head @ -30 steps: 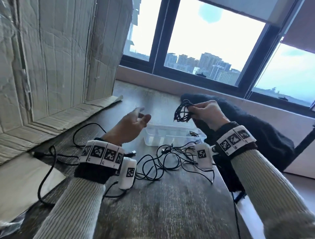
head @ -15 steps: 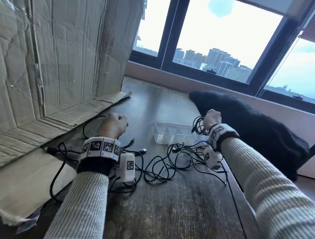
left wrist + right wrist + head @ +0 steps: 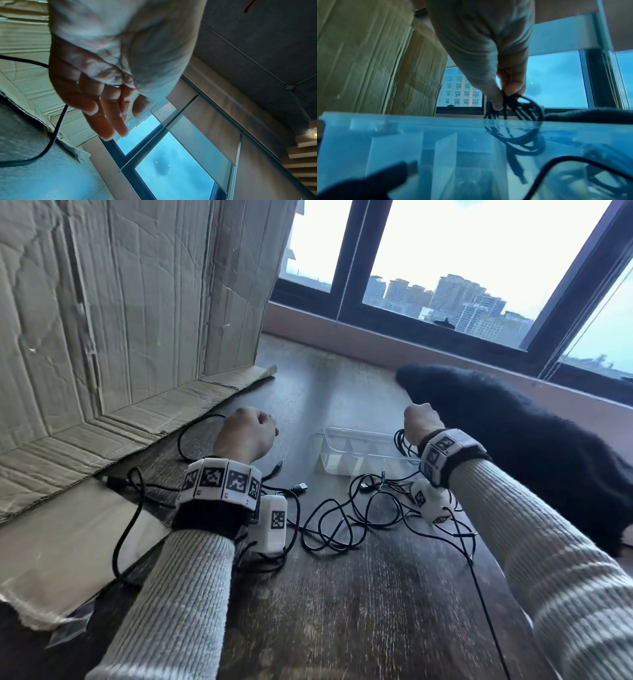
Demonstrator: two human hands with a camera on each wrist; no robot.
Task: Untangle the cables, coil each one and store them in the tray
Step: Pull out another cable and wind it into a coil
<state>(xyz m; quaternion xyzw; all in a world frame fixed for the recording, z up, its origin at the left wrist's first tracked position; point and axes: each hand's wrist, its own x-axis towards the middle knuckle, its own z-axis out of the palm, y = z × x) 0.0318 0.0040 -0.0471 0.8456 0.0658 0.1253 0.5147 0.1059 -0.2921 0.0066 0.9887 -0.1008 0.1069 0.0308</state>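
Dark wood bench (image 3: 359, 594) is seen from the head view; creased cardboard (image 3: 120, 313) is stood along its left side, with a flap laid flat on the surface; a black fuzzy fabric (image 3: 534, 446) is draped over the right edge, below the window (image 3: 462, 251).

Clear plastic tray (image 3: 346, 453) is set mid-bench between the two wrists; its dividers are visible through the near wall in the right wrist view (image 3: 436, 148).

Loose tangled cables (image 3: 346, 518) are spread on the bench just in front of the tray; a thicker black cable (image 3: 133, 522) is looped at the left, partly over the cardboard flap; plug ends are lying near the tray's front left corner.

Coiled cable (image 3: 520, 106) is pinched between thumb and fingertips of the right hand (image 3: 419, 421); it is held at the tray's right end, its lower loops seen through the clear wall, so it is hung partly inside the tray; contact with the tray floor cannot be told.

Left hand (image 3: 245, 434) is held above the bench left of the tray; in the left wrist view (image 3: 109, 102) its fingers are seen loosely extended, nothing grasped; the thick black cable is passed behind it, contact not determinable.
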